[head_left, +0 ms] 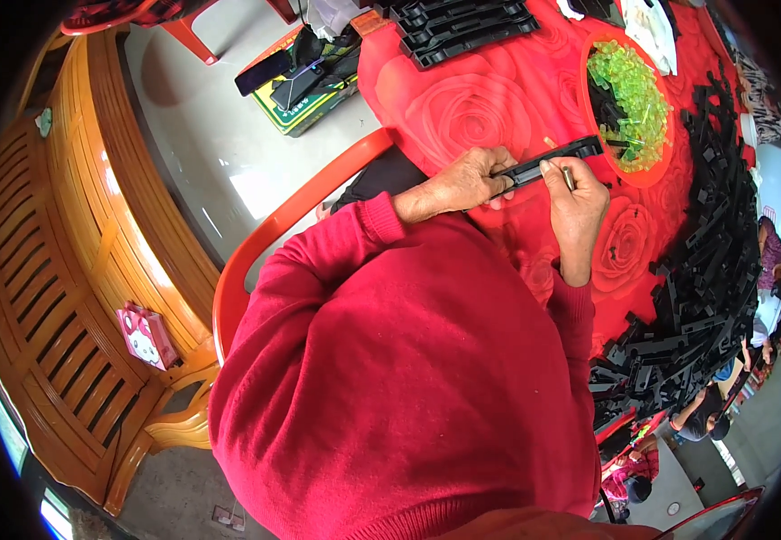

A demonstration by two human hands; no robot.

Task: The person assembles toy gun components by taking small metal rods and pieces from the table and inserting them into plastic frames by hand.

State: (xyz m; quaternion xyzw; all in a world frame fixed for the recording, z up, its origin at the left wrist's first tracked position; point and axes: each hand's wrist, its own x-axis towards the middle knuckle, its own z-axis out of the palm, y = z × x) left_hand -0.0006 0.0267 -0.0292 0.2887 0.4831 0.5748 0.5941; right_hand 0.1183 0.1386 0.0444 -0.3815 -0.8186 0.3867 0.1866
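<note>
Landmark: red bowl [641,180], green pieces [635,94] corralled inside. Black strip [554,162] lies just left of it; left hand [470,182] grips the end away from the bowl, apparently for steadiness. Right hand [579,200] pinches nearer the bowl, clasping a brassy rod [569,178], kind too small to tell. Black parts [692,301] heap below-right of the bowl, seemingly for easy reach.

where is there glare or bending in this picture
Head view: white glare patches the shiny floor; bright reflections streak the wooden bench, which fisheye distortion bends near the rim; the left hand, right hand and black strip look reasonably sharp.
</note>
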